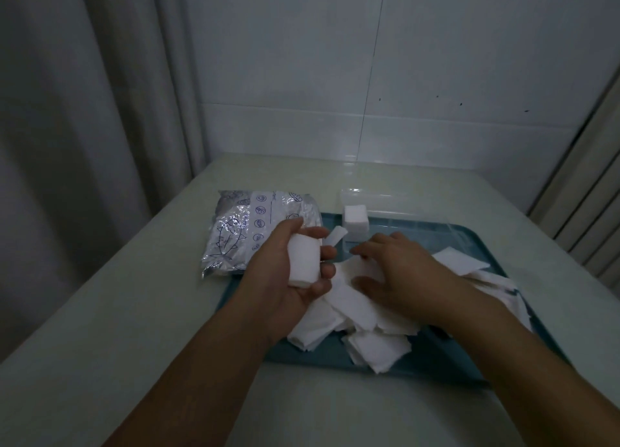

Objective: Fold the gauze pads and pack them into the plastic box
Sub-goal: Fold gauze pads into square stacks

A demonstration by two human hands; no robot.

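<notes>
White gauze on a blue tray

The gauze (349, 304) is plain white, the tray (419, 356) teal blue, the box (396, 208) clear; the silvery bag (248, 232) bears dark blue line drawings; the counter (134, 312) is pale green.

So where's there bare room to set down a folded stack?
Bare table left of the tray below the bag, and tray floor between the box and the right hand. The pads crowd the tray's middle.

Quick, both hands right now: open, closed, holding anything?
Left hand: closed around a stack of folded gauze pads.
Right hand: open, fingers spread flat on the loose gauze pads in the blue tray.
</notes>
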